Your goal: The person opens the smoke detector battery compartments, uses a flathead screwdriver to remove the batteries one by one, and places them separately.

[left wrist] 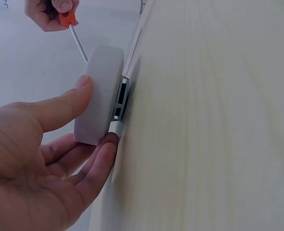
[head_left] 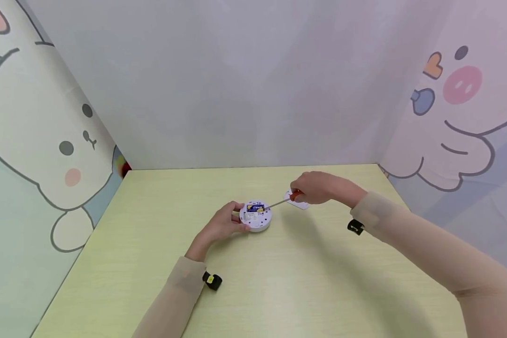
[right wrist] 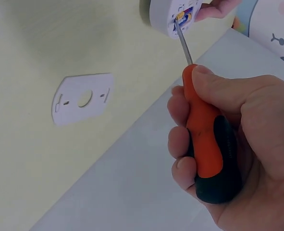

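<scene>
My left hand (head_left: 225, 221) grips a round white smoke alarm (head_left: 257, 224) by its edge, thumb on one side and fingers on the other. The alarm's back faces up, and blue-and-gold batteries (head_left: 255, 207) show in its open compartment. In my right hand (head_left: 317, 187) is a screwdriver with an orange and black handle (right wrist: 205, 139), fingers wrapped round the grip. Its metal shaft (right wrist: 184, 45) slants down to the alarm, with the tip right at the end of the batteries. From the left wrist view the alarm (left wrist: 99, 96) appears side-on, close over the table.
A flat white mounting plate (right wrist: 72, 106) with a round hole lies on the pale wood table (head_left: 160, 225), beyond the alarm to the right. Cartoon-printed curtains (head_left: 245, 84) enclose the back and sides. A small black wrist camera (head_left: 213, 281) sits at each cuff.
</scene>
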Motion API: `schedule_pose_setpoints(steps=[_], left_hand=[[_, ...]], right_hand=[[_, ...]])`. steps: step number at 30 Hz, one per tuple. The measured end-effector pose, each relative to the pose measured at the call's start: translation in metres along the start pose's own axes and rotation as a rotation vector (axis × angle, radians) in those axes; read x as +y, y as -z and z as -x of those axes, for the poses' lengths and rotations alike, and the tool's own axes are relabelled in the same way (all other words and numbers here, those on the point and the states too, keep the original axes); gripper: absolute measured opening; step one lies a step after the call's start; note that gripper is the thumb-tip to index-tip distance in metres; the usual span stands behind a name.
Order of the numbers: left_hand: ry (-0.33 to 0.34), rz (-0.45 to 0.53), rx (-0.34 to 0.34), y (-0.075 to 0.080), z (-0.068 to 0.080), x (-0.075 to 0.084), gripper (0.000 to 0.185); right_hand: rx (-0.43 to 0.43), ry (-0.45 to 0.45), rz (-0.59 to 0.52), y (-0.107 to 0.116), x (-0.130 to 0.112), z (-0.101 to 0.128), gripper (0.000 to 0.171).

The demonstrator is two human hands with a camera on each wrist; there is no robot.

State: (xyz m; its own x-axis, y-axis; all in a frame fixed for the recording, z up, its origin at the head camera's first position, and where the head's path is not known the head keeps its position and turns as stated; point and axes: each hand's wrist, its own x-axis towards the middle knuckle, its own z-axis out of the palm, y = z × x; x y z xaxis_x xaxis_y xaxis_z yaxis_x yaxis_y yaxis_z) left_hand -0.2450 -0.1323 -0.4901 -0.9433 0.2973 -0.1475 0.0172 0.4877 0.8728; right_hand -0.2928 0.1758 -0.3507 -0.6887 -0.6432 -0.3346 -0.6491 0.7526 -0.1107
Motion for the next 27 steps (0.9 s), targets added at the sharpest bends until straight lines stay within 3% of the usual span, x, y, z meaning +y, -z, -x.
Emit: schedule_pose_setpoints(steps=[27], left_hand=[[-0.012, -0.018, -0.003, 0.001, 0.0, -0.002, 0.068]], right_hand=[[0.061, 0.059, -0.23, -0.054, 0.032, 0.006, 0.004]])
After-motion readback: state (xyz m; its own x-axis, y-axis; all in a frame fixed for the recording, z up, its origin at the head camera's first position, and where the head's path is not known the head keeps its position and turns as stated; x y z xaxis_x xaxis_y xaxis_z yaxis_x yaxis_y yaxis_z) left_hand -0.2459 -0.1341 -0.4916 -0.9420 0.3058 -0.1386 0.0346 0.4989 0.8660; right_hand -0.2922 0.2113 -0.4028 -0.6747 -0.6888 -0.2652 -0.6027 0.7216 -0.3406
